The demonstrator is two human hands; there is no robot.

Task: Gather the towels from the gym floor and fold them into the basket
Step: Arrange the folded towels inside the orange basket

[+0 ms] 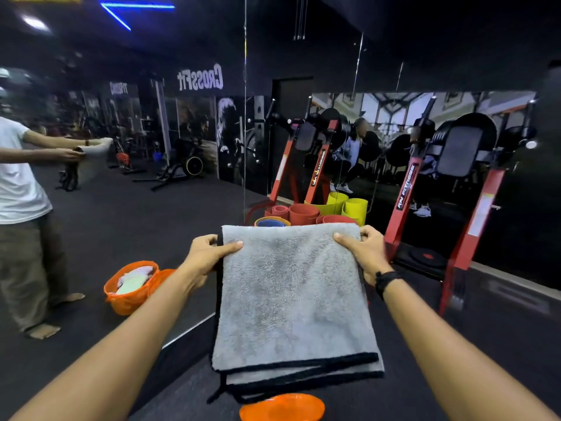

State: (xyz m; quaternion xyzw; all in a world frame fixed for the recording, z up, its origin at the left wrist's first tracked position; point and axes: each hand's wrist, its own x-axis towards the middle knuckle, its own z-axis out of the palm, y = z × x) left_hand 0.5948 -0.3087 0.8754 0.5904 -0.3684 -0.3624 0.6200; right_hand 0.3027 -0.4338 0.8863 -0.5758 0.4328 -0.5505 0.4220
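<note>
Towel [291, 287] btwn hands, above basket [282, 407]; mats [303, 212] behind.

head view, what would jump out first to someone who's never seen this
The grey towel with black trim fills the centre, folded double and held up by its top corners, the left hand and right hand each pinching one. Past it, rolled red and yellow mats stand by a mirror wall, in front of red gym machines. At lower left, seemingly in the mirror, an orange basket already holds pale folded towels.
</note>
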